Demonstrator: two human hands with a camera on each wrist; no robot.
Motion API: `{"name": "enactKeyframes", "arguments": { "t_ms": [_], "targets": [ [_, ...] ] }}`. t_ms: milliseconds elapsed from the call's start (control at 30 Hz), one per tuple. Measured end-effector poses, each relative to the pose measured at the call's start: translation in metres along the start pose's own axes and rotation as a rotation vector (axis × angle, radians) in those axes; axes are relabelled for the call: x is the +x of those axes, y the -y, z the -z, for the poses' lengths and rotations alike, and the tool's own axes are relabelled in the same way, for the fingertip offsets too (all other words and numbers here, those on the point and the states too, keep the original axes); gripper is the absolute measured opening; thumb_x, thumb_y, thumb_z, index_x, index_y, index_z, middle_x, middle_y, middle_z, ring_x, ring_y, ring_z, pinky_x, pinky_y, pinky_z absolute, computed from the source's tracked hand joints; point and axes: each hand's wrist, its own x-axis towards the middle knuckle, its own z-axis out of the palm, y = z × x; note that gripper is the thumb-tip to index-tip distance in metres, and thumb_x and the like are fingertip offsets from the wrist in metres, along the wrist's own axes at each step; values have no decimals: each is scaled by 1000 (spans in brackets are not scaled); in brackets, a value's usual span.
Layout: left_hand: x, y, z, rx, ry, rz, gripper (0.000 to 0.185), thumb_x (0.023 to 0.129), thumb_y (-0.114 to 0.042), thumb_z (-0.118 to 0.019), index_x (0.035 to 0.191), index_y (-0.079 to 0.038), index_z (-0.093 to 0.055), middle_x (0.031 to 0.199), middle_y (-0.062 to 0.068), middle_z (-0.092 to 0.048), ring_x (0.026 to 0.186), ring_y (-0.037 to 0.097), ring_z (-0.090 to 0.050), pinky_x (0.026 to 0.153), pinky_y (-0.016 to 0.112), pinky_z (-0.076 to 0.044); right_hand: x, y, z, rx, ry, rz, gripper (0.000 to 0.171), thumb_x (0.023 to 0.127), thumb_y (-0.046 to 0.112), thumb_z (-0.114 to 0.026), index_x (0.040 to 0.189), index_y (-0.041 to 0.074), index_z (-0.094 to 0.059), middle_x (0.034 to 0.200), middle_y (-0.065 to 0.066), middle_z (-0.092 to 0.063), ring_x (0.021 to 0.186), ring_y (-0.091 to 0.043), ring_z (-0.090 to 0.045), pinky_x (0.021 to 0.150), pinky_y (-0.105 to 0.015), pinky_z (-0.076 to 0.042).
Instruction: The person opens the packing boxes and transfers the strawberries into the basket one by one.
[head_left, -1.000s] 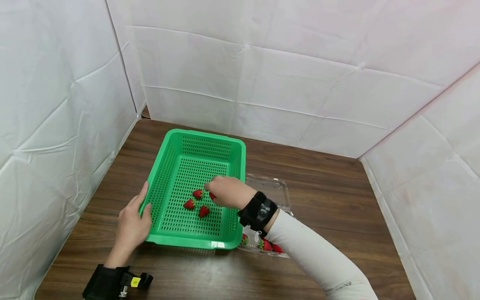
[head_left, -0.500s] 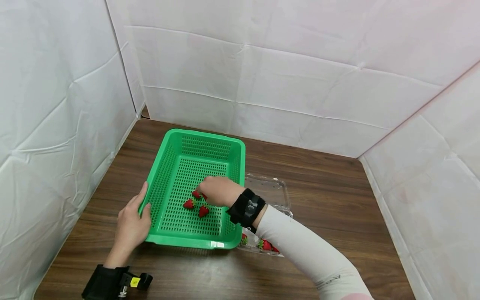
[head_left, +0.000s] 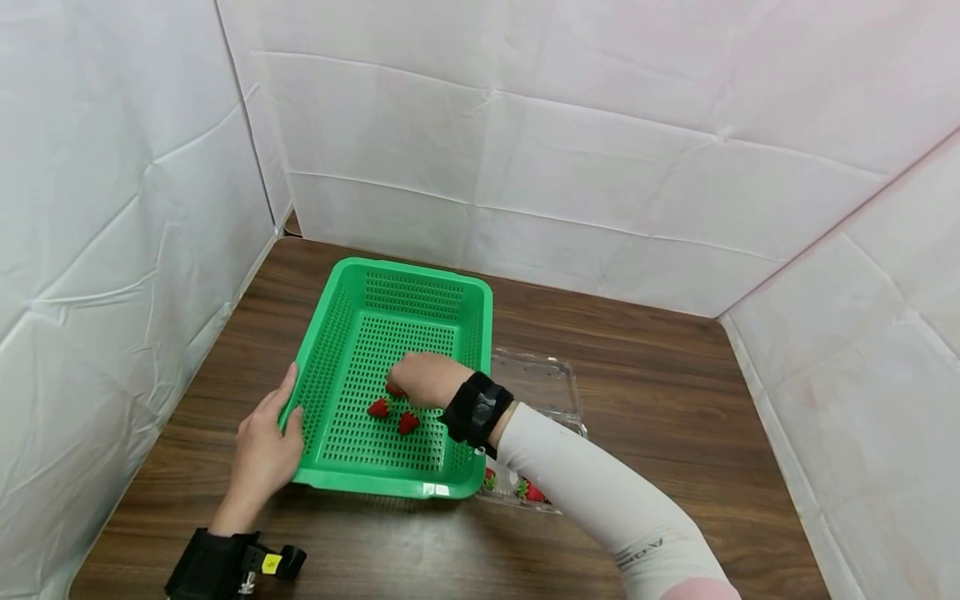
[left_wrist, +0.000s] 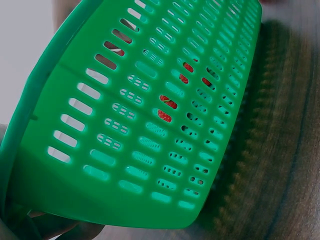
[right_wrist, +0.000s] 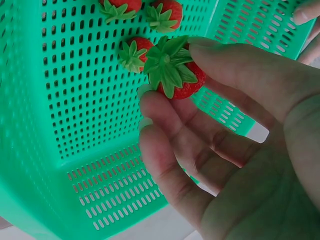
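A green perforated basket (head_left: 390,268) lies on the brown table. My left hand (head_left: 268,435) grips its left rim, thumb over the edge; the left wrist view shows the basket's side wall (left_wrist: 150,125) from outside. My right hand (head_left: 420,377) is low inside the basket and pinches a red strawberry (right_wrist: 180,75) between thumb and fingers (right_wrist: 165,120). That berry hovers just beside another strawberry (right_wrist: 134,54) lying on the basket floor (right_wrist: 60,125). Two more strawberries (head_left: 378,407) (head_left: 407,422) lie close by.
A clear plastic clamshell box (head_left: 543,379) sits right of the basket, with a few strawberries (head_left: 528,490) at its near end, partly hidden by my right forearm. White padded walls close in the table on three sides.
My right hand has moved left and lower into the basket with the strawberry, close to the berries lying there. The left hand and basket have stayed put.
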Motion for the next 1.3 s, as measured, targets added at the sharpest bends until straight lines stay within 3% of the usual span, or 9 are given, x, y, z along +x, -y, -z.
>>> {"name": "enactKeyframes", "arguments": {
  "t_ms": [267, 367, 533, 667, 1067, 1300],
  "targets": [
    [1, -1, 0, 4, 0, 5, 62, 98, -2, -49, 154, -14, -27, 141, 31, -45, 40, 10, -35, 58, 33, -37, 7, 2, -1, -78, -10, -9, 19, 97, 2, -53, 107, 10, -67, 86, -1, -59, 71, -12, -44, 65, -25, -29],
    [1, -1, 0, 4, 2, 7, 62, 98, -2, -49, 154, -14, -26, 142, 31, -45, 40, 11, -37, 61, 35, -39, 10, 3, -4, -120, -29, -5, 18, 97, 3, -54, 105, 12, -67, 92, -3, -65, 73, -12, -50, 65, -24, -31],
    [1, -1, 0, -11, 7, 7, 61, 98, -3, -48, 154, -15, -26, 142, 32, -44, 38, 10, -31, 55, 32, -35, 14, 4, -7, -166, -54, -7, 14, 98, 6, -54, 95, 14, -65, 89, -2, -65, 72, -12, -52, 64, -24, -33],
    [0, 0, -1, -9, -2, 4, 62, 98, -2, -49, 154, -16, -27, 142, 31, -45, 38, 10, -29, 51, 29, -32, 16, 4, -10, -177, -47, -19, 14, 98, 7, -54, 95, 15, -64, 91, -2, -64, 70, -11, -46, 64, -24, -32],
    [1, 0, 0, 2, -8, -3, 62, 98, -2, -49, 154, -15, -27, 139, 31, -48, 43, 10, -36, 56, 32, -36, 15, 1, -16, -128, -47, 2, 20, 98, 3, -53, 87, 16, -63, 80, 2, -57, 65, -10, -37, 60, -24, -28],
    [1, 0, 0, 10, -8, -1, 62, 98, -1, -49, 154, -14, -27, 139, 31, -48, 50, 11, -48, 65, 40, -42, 9, 0, -14, -105, -36, -5, 17, 96, 4, -56, 106, 14, -67, 93, -2, -63, 72, -12, -48, 61, -24, -31]
  ]
}}
